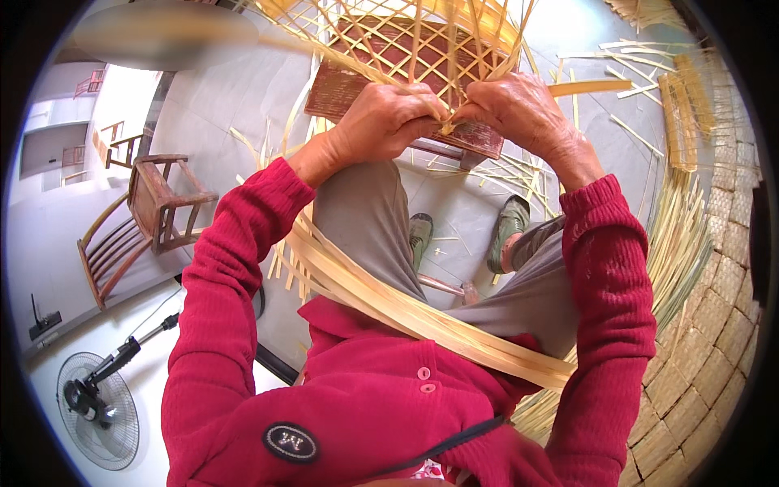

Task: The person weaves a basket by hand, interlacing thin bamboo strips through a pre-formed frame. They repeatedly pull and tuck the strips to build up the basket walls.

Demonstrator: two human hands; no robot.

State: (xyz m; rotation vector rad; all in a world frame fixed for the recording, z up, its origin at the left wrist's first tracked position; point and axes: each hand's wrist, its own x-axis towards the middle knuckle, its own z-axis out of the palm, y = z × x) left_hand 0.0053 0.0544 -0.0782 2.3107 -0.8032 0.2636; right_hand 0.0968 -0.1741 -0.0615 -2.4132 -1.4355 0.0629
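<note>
Both hands pinching bamboo strips at the near edge of an open lattice weave.

Left hand [389,118] curled shut, fingers clamped on a thin bamboo strip [448,123] where it meets the right hand [519,109], also closed on the strip ends. Lattice weave [406,40] stands just beyond the knuckles, over a dark red wooden stool [349,93]. Long flat bamboo splints [389,304] lie across the lap, over grey trousers. Loose strips scattered on the floor [243,89]. Wooden chair [154,203] to the left; electric fan [97,406] lower left; woven matting [722,308] at right.
</note>
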